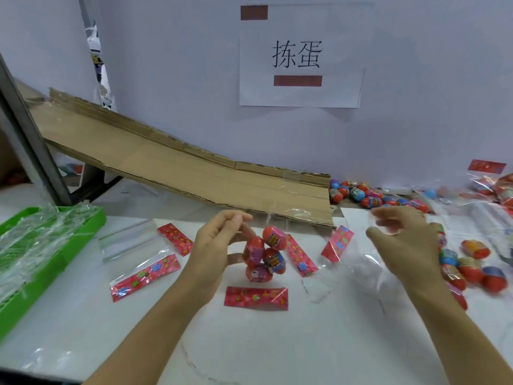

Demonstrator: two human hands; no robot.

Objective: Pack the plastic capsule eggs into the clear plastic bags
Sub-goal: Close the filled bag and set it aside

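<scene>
At the far left a green tray [16, 301] full of crinkly clear plastic sits at the counter's [277, 343] edge, and the picture cuts part of it off. Next to it some flat clear bags with red flowery tops [144, 276] lie on the white counter, well apart from each other. There is bare white counter close to me, between my arms.

Behind them a long cardboard ramp [172, 168] slopes down from the left to the middle, right along the wall.

My left hand [213, 251] is up off the counter. Its fingers and thumb pinch the top of a clear bag. Inside that bag hang four capsule eggs [263, 257], red with bright labels, stacked one on another. The bag is so clear I can hardly see its sides. Another red bag top [256, 298] lies flat just under it.

My right hand [402, 243] is up too, fingers loosely curled and a bit blurry. I cannot tell if it holds something thin and clear.

A pile of loose eggs [369, 194] sits at the bottom end of the ramp by the wall. More eggs [472, 262] lie to the right of my right hand, partly hidden behind my wrist. At the far right, packed bags [497, 187] are cut off by the edge.

On the wall hangs a paper sign [301, 59].
</scene>
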